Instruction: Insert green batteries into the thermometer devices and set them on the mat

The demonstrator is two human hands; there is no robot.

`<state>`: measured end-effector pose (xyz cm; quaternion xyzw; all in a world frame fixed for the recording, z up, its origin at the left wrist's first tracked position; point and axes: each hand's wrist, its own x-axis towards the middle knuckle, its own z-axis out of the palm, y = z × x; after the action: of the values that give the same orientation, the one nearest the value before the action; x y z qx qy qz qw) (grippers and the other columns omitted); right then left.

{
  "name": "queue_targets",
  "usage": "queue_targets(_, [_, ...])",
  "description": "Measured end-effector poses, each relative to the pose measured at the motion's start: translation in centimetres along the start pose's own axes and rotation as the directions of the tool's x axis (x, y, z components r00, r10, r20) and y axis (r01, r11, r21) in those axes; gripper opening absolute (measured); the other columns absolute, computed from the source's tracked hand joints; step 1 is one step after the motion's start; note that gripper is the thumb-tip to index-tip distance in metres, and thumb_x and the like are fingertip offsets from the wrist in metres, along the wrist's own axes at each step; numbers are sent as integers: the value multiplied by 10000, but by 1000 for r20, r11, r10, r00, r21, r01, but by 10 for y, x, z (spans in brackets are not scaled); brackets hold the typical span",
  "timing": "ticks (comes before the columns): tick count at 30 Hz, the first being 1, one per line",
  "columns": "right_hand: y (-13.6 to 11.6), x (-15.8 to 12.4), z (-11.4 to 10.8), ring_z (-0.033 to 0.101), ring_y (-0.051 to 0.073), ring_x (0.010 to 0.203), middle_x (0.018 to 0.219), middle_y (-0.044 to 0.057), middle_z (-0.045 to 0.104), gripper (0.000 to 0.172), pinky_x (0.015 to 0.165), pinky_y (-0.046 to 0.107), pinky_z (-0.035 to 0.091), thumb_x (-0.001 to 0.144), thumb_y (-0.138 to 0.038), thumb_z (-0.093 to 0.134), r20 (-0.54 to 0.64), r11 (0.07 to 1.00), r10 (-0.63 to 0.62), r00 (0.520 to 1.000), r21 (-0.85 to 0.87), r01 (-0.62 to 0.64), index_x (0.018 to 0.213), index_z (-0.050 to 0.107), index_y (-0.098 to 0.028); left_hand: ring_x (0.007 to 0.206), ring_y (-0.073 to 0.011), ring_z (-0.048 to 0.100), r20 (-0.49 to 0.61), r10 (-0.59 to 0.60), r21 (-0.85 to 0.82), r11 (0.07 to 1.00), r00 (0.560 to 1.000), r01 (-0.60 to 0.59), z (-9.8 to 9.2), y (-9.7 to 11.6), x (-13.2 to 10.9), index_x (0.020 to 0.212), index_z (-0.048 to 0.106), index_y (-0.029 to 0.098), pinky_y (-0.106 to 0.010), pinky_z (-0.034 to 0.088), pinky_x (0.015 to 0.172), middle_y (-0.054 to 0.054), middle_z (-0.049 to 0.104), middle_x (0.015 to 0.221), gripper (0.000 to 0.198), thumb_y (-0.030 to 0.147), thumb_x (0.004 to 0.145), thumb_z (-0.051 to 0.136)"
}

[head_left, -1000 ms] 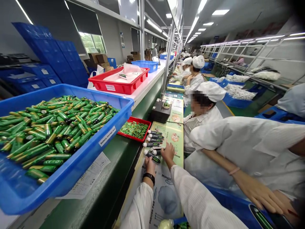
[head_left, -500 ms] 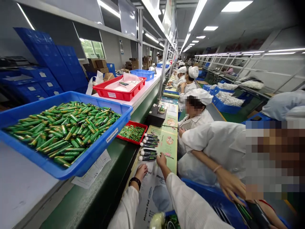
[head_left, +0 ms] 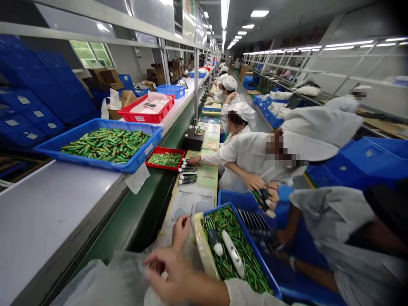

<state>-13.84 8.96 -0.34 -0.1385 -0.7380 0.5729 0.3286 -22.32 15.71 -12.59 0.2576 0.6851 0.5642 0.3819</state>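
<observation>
My left hand (head_left: 180, 232) is over the mouse-pad-printed mat (head_left: 186, 203), fingers curled together; whatever they may hold is hidden. Nearer the camera, my right hand (head_left: 174, 276) crosses in front of the left forearm, blurred, with fingers bent round a small whitish tip. Beside them stands a blue bin (head_left: 247, 238) filled with green battery-like cylinders (head_left: 255, 259). On these cylinders lie a dark handheld device with a white end (head_left: 214, 236) and a white elongated casing (head_left: 233, 253). A pale yellowish roll or pad (head_left: 204, 244) lies along the bin's near side.
Several dark devices (head_left: 188, 175) lie in a row beside a red tray (head_left: 164, 149), a co-worker's hand (head_left: 193, 160) at them. A large blue tray (head_left: 145, 159) of green cylinders sits on the left shelf. Another co-worker's hands (head_left: 264, 193) hold dark devices. Translucent sheeting (head_left: 108, 276) is lower left.
The view has shifted, bringing the blue bin at my right into sight. Both my hands have drawn back from the device row toward me. A co-worker's hand now reaches to that row.
</observation>
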Motion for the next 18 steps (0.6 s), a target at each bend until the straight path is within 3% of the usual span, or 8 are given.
queue_targets(2, [-16,-49,12,615,144,624,734,-36,665,205,596,234,494,760,-341,634,82,1000,-17,996,25,15,955,687,-308,831,-232,644,183,98,102,988,978,-118,4,5,-25,817,720,218,-373,522,909,-54,688,826,126,215,692,738])
queue_targets(4, [-12,-90,2,585,161,595,676,-38,633,79,561,264,472,736,-295,629,26,997,51,998,-51,-49,805,666,-308,848,-236,625,394,197,213,931,898,-297,10,9,-46,872,738,230,-394,491,957,-63,680,856,158,210,721,698])
queue_targets(6, [6,-124,-26,578,191,626,693,-5,625,124,583,309,470,769,-212,543,-237,944,185,954,-225,-240,778,643,-284,902,-254,619,544,229,311,838,807,-448,19,11,-62,923,740,244,-415,462,992,-73,671,897,200,200,748,654])
queue_targets(9, [40,-167,-88,611,209,746,850,53,635,304,675,320,481,775,-108,451,-549,700,260,794,-459,-547,957,660,-232,1156,-312,555,688,220,421,655,691,-627,33,10,-78,1001,729,273,-477,353,1101,-93,651,1150,356,121,684,669])
queue_targets(12, [67,-202,-139,639,192,790,1101,89,613,671,623,250,432,710,-5,467,-438,471,334,835,-690,-550,1301,595,-297,1365,-367,386,776,199,419,546,598,-725,47,8,-82,1058,717,311,-533,199,1183,-74,549,1397,521,89,589,756])
queue_targets(14, [79,-217,-158,655,183,803,1149,70,608,844,612,222,407,672,41,490,-289,414,397,871,-791,-451,1385,529,-408,1361,-356,398,795,168,411,558,584,-720,54,8,-81,1039,720,317,-523,182,1195,-69,579,1369,496,113,592,789])
queue_targets(16, [88,-223,-165,663,184,819,1149,47,621,886,648,218,413,673,47,515,-176,401,423,889,-843,-358,1388,508,-476,1311,-323,459,792,142,424,573,594,-701,60,9,-80,996,722,305,-494,205,1194,-75,640,1268,375,140,662,765])
queue_targets(18, [95,-223,-166,659,188,807,1125,33,639,800,683,232,430,737,-2,537,-109,408,417,902,-865,-293,1375,520,-484,1279,-296,498,789,139,425,578,598,-697,63,12,-82,973,719,291,-470,223,1193,-80,664,1215,279,144,736,713])
